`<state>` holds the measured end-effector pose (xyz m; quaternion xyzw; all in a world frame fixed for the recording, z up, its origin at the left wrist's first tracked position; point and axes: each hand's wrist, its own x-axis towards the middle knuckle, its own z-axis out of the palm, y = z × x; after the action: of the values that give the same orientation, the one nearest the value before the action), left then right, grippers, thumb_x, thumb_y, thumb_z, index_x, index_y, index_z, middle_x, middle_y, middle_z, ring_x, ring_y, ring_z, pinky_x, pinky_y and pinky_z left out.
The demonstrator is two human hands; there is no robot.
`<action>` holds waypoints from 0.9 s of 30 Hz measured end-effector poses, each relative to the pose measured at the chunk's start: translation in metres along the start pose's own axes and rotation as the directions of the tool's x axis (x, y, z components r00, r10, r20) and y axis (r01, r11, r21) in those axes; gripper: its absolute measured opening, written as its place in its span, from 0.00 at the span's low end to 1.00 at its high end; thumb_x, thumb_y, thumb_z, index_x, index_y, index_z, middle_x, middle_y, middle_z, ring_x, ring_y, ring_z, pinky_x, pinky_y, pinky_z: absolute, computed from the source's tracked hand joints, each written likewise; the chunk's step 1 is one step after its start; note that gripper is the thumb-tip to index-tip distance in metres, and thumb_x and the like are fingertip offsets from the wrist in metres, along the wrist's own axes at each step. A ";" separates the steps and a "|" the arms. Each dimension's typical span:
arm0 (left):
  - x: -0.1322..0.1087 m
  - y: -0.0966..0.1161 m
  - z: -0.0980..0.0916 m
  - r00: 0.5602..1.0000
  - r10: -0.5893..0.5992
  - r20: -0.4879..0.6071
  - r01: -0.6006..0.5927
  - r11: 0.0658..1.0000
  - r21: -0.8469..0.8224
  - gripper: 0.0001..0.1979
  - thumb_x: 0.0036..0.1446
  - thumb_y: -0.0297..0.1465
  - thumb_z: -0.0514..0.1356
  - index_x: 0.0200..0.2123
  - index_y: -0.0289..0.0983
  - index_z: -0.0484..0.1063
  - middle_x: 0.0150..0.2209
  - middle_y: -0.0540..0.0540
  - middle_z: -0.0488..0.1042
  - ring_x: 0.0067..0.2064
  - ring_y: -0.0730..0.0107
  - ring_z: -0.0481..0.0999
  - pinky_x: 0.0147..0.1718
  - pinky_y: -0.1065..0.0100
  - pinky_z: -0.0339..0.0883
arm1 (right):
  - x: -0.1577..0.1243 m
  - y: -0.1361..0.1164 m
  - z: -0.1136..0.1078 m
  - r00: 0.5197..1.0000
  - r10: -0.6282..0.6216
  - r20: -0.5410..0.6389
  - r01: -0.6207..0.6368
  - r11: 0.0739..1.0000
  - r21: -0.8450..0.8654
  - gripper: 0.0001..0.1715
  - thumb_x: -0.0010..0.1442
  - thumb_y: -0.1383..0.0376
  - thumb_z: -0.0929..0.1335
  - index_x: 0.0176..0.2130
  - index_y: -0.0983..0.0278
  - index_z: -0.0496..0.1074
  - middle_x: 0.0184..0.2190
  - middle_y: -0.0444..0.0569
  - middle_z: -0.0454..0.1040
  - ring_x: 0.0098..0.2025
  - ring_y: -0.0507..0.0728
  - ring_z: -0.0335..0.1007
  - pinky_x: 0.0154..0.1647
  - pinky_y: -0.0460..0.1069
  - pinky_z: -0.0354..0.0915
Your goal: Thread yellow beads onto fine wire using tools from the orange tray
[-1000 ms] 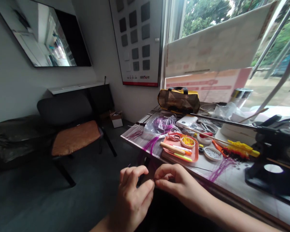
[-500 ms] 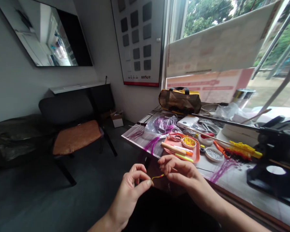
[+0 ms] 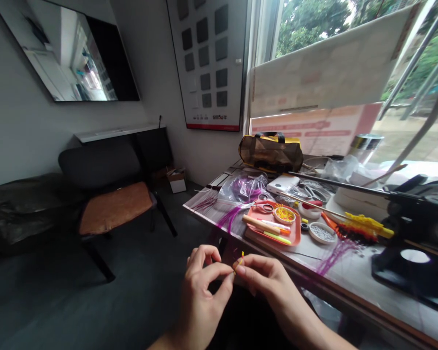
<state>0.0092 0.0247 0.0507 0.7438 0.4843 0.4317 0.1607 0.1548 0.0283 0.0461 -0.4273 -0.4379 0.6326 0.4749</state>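
A short yellow cord (image 3: 242,256) with a reddish section near its tip stands between my hands, curled upward. My left hand (image 3: 206,284) pinches its lower end between thumb and index finger, the other fingers curled loosely. Thumb and index finger of my right hand (image 3: 268,279) are closed on the same cord, right beside the left fingertips. Both hands are low, in front of the table edge. Just beyond them lies a coral tray (image 3: 296,232) with a wooden rod (image 3: 261,224), several pens and a small dish (image 3: 285,221) of yellow-orange strips.
Scissors (image 3: 265,208) rest at the tray's back edge. To the right are a white dish (image 3: 316,239) of small pale pieces, purple threads (image 3: 334,257), yellow and orange bundles (image 3: 368,226) and a black device (image 3: 409,243). A mesh bag (image 3: 270,153) stands behind; a chair (image 3: 117,206) is at left.
My right hand has moved down and left, meeting my left fingertips. The cord, stretched between the hands before, now curls upward at its reddish end.
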 end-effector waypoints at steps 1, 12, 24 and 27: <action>0.000 0.000 0.000 1.000 0.001 0.014 -0.002 1.000 0.016 0.07 0.50 0.25 0.58 0.24 0.40 0.74 0.31 0.48 0.65 0.35 0.66 0.67 0.35 0.64 0.63 | 0.001 0.000 0.001 1.000 0.009 -0.011 -0.009 1.000 0.018 0.19 0.41 0.54 0.74 0.23 0.68 0.71 0.16 0.40 0.61 0.20 0.47 0.47 0.21 0.45 0.44; 0.013 -0.008 -0.007 0.698 -0.356 0.621 0.701 0.516 -0.491 0.07 0.48 0.31 0.60 0.24 0.34 0.75 0.26 0.49 0.73 0.34 0.68 0.68 0.39 0.68 0.58 | 0.008 0.003 -0.004 0.993 0.091 0.069 -0.100 0.987 0.129 0.18 0.39 0.57 0.75 0.19 0.68 0.70 0.13 0.39 0.62 0.18 0.46 0.48 0.20 0.44 0.41; 0.013 -0.015 0.004 0.585 -0.441 0.680 0.808 0.247 -0.535 0.08 0.38 0.31 0.68 0.21 0.30 0.77 0.19 0.50 0.69 0.23 0.80 0.59 0.24 0.75 0.51 | 0.010 0.009 -0.005 0.997 0.061 0.039 -0.064 0.994 0.088 0.19 0.42 0.54 0.74 0.19 0.68 0.72 0.14 0.41 0.64 0.19 0.47 0.50 0.20 0.44 0.43; 0.012 -0.017 0.007 0.573 -0.415 0.706 0.815 0.204 -0.542 0.11 0.39 0.34 0.68 0.21 0.30 0.77 0.17 0.51 0.65 0.22 0.80 0.57 0.23 0.75 0.50 | 0.011 0.013 -0.005 0.999 0.038 0.029 -0.040 0.995 0.089 0.20 0.42 0.53 0.74 0.19 0.69 0.73 0.14 0.41 0.64 0.19 0.47 0.51 0.21 0.44 0.44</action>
<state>0.0067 0.0438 0.0417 0.3699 0.4282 0.3322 0.7546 0.1544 0.0378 0.0314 -0.4053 -0.4069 0.6665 0.4753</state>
